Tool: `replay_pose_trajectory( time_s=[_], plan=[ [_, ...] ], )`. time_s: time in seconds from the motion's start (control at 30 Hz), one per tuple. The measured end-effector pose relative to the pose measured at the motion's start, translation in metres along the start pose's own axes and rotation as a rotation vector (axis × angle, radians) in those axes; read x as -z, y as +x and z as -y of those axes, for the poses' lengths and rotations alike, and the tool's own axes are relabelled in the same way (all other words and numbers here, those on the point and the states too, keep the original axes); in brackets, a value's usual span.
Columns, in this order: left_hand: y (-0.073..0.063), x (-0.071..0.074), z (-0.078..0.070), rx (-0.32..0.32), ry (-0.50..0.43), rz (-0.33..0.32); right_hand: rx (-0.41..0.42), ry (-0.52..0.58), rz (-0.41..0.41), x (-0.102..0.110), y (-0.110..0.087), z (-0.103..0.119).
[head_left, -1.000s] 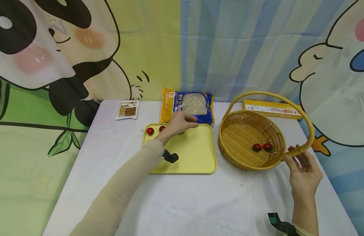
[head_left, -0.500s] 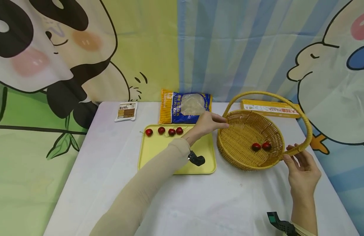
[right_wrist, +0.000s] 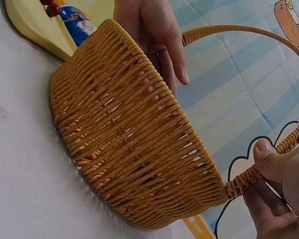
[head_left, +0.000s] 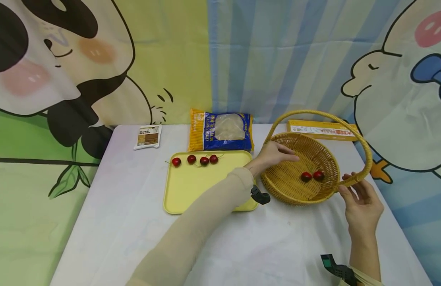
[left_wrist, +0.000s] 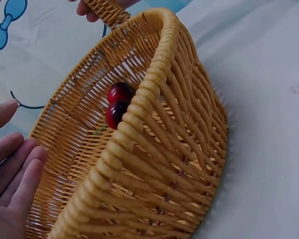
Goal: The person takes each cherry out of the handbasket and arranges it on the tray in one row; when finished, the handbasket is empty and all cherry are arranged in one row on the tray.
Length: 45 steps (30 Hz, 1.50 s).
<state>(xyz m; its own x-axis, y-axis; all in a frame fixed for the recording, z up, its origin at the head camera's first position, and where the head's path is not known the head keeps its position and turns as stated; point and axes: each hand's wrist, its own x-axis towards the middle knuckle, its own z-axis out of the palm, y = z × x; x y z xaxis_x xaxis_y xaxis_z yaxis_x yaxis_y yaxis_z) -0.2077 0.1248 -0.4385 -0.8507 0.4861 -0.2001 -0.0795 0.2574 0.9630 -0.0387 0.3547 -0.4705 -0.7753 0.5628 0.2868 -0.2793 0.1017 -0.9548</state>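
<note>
My left hand point(head_left: 274, 155) is over the near-left rim of the wicker basket point(head_left: 277, 190), its palm inward. In the left wrist view the thumb and fingers point(left_wrist: 27, 186) stand apart, with nothing seen between them. Two dark red cherries point(head_left: 306, 177) lie together on the basket floor, one with a green stem point(left_wrist: 100, 129). At the basket's right side my right hand point(head_left: 363, 204) pinches the foot of the arched handle point(right_wrist: 246, 180) between thumb and fingers. Several more cherries point(head_left: 204, 161) sit in a row along the far edge of the yellow tray point(head_left: 192, 190).
Behind the tray lies a blue and orange food bag point(head_left: 227, 131). A small white and brown packet point(head_left: 148, 137) is at the far left of the table. A yellow pasta box point(head_left: 320, 130) lies behind the basket, close to the printed curtain point(head_left: 249, 59).
My left hand has moved right, from over the tray's far edge to over the basket, uncovering cherries on the tray. The right hand keeps its hold on the handle.
</note>
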Motion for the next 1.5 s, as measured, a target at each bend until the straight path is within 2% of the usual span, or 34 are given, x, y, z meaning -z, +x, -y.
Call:
replay_pose_trajectory(
  time_s=[0.17,0.33,0.47,0.67,0.9,1.07,1.27,1.5],
  plan=[
    [0.006,-0.009,0.000,0.060,-0.014,-0.026,0.008,-0.001,0.008,0.000,0.000,-0.001],
    [0.013,-0.014,-0.002,0.121,-0.120,-0.002,0.027,-0.031,0.011,0.000,0.000,-0.001],
    [0.018,-0.017,-0.004,0.159,-0.185,0.028,0.011,-0.023,0.000,0.000,0.000,-0.001],
    [0.023,-0.023,-0.004,0.238,-0.159,0.049,-0.003,-0.028,-0.002,-0.002,-0.001,-0.002],
    [0.031,-0.034,0.002,0.256,-0.145,0.076,-0.008,-0.062,-0.001,-0.002,0.000,0.000],
    [0.031,-0.043,-0.002,0.274,-0.123,0.102,-0.006,-0.064,-0.009,-0.001,0.000,0.001],
    [0.031,-0.049,-0.010,0.305,-0.071,0.081,-0.020,-0.038,-0.011,-0.001,0.001,0.002],
    [0.042,-0.054,-0.010,0.338,0.009,0.067,-0.054,-0.050,-0.022,-0.001,0.000,0.001]
  ],
)
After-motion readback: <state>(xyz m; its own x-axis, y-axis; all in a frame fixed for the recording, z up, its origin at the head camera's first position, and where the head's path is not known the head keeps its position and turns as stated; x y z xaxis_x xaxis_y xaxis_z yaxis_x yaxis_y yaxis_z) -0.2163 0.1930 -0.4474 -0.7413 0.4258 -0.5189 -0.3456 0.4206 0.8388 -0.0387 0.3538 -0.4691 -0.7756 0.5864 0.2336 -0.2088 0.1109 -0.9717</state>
